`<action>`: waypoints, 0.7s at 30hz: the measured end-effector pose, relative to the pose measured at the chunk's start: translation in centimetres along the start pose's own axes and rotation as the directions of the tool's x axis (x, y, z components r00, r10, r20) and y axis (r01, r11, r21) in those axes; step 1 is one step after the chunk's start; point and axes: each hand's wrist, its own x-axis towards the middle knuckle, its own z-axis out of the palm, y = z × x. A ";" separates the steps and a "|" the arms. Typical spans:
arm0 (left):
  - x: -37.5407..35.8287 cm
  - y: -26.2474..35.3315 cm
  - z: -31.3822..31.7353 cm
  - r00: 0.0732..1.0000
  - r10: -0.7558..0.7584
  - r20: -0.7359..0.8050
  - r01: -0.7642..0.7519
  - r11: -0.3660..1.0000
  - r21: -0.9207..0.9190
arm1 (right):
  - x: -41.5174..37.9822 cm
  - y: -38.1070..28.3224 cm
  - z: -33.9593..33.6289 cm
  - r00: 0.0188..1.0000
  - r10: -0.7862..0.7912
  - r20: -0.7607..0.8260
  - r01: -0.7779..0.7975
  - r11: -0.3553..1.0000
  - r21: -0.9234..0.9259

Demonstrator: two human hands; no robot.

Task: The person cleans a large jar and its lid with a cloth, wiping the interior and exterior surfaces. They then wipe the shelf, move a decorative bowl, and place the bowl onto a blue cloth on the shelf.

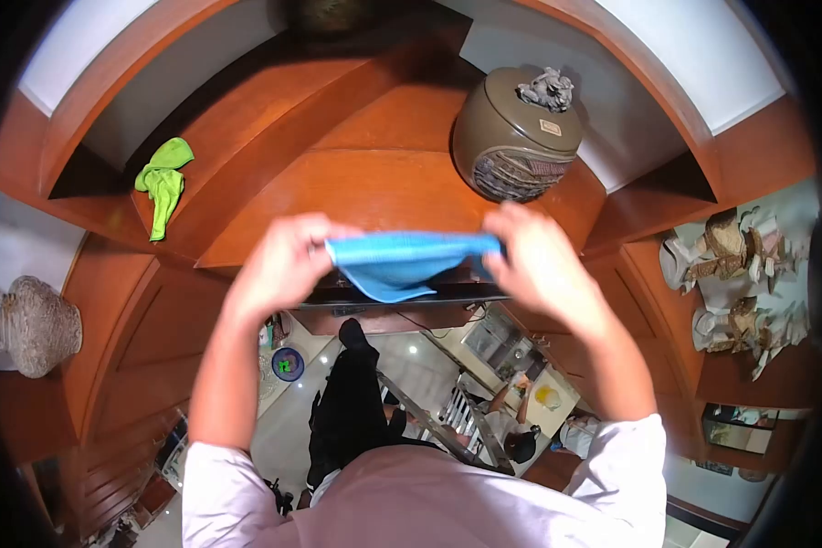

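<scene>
No legible text, brand, number or sign appears anywhere in the head view. The brown lidded jar on the wooden shelf carries a small pale label near its lid, but the marking on it is too small and blurred to read. A round blue object on the floor below shows a green mark that cannot be made out.

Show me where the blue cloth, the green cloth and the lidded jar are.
blue cloth [400, 263], head view, middle of the fabric stretched between both hands
green cloth [163, 185], head view, middle of the crumpled bundle
lidded jar [507, 151], head view, front of its rounded body
</scene>
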 end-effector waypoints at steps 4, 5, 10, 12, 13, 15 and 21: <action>7.0 -2.2 -5.8 0.998 -0.056 0.000 0.055 0.979 -0.199 | 8.1 3.8 -1.6 0.990 -0.038 -0.136 0.030 0.998 -0.061; 8.3 -2.1 -7.0 0.995 -0.093 -0.021 0.084 0.964 -0.251 | 9.9 4.6 -2.1 0.986 -0.045 -0.161 0.042 0.999 -0.023; 10.8 -0.4 -10.8 0.960 -0.027 -0.277 0.004 0.997 -0.082 | 14.2 5.2 -3.8 0.903 -0.143 -0.405 0.172 0.984 0.036; 10.2 -1.4 -10.6 0.936 0.060 -0.348 -0.060 0.998 0.011 | 13.9 5.1 -2.5 0.863 -0.214 -0.457 0.224 0.974 -0.032; 10.1 -3.3 -10.1 0.913 0.175 -0.369 -0.169 0.984 0.048 | 13.6 5.0 -1.5 0.841 -0.249 -0.481 0.248 0.967 -0.068; 8.3 -5.5 -8.4 0.911 0.158 -0.382 -0.078 0.973 0.216 | 12.4 5.2 2.1 0.868 -0.240 -0.435 0.208 0.971 -0.120; 1.9 -21.7 -0.1 0.968 -0.160 -0.194 0.200 0.957 0.209 | 8.7 9.1 21.1 0.961 -0.276 -0.027 0.236 0.865 -0.443</action>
